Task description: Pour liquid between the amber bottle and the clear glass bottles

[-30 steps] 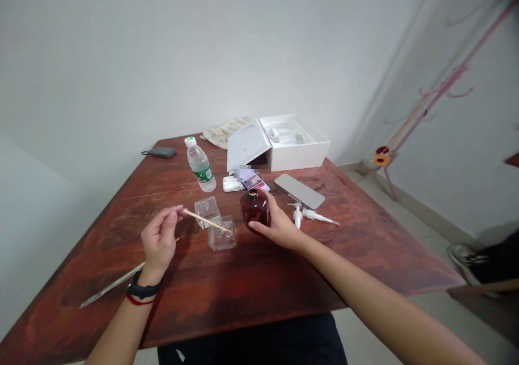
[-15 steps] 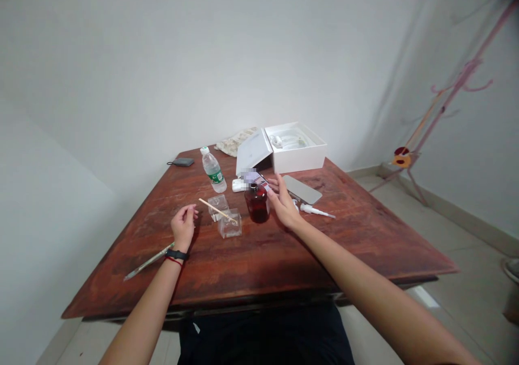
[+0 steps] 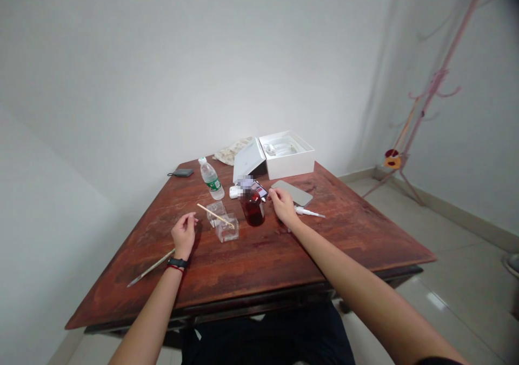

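My left hand [image 3: 185, 234] rests at the left of the tabletop, fingers loosely curved and apart, with nothing visible in them. Beside it, a thin wooden stick [image 3: 210, 212] lies across two clear plastic boxes [image 3: 228, 229]. My right hand [image 3: 283, 205] is curled, its fingertips together; whatever they hold, if anything, is hidden. Just left of it stands a brown bottle [image 3: 253, 208], with a small gap between. Part of a white pump head [image 3: 310, 212] shows behind my right hand. A paintbrush [image 3: 150, 267] lies near my left wrist.
Behind the bottle are a phone [image 3: 259, 190] and a small white object [image 3: 234, 192]. A water bottle [image 3: 211, 180] stands at the back left, near a grey device [image 3: 181, 173]. An open white box [image 3: 288, 165], a cloth [image 3: 231, 153] and a grey slab [image 3: 294, 193] occupy the rear.
My right hand has gone from extended fingers beside the brown bottle to a curled shape, slightly away from it. My left hand has barely changed. The whole view has shifted slightly.
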The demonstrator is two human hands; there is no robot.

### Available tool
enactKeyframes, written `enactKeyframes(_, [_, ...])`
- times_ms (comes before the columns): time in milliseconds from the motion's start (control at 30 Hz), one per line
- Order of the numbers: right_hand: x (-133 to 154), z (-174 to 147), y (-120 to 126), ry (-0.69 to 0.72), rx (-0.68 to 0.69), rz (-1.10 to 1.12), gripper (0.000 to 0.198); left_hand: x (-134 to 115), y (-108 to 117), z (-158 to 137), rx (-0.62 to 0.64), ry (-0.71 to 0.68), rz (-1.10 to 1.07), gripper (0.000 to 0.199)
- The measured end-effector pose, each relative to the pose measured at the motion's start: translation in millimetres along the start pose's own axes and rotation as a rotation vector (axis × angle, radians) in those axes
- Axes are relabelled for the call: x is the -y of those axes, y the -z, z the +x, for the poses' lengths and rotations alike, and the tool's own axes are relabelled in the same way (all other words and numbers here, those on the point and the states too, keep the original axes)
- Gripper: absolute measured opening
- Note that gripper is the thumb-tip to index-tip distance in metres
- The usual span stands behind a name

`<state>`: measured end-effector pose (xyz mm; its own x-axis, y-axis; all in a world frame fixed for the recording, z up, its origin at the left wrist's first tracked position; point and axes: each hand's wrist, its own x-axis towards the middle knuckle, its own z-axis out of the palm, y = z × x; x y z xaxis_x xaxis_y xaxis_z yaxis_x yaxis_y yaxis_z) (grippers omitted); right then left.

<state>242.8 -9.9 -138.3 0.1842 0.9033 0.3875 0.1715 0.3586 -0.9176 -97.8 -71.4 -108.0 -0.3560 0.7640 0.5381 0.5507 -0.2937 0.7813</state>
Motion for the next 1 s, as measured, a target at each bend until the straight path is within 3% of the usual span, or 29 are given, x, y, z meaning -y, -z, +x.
enactKeyframes(200, [-1.1,-3.5,-2.1,-0.001,0.041,-0.033,0.033,-28.8,6.0,-13.1,0.096,-0.040,-0.111,0.062])
enactKeyframes(433, [7.4,-3.6,-1.6,0.045,0.048,0.000,0.042,-70.0,-1.6,-0.4,0.260,-0.040,-0.177,0.054])
enactKeyframes(600, [15.6,-4.4,0.9,0.046,0.040,0.022,0.042,-94.5,2.2,19.8,0.252,-0.079,-0.172,0.048])
enactKeyframes(867, [16.9,-7.3,-1.7,0.063,0.067,0.013,0.038,-158.2,22.2,50.4,0.161,-0.344,-0.116,0.029])
enactKeyframes(1000, [15.6,-7.7,-2.2,0.072,0.072,0.018,0.036,-163.7,22.5,47.2,0.211,-0.352,-0.105,0.027])
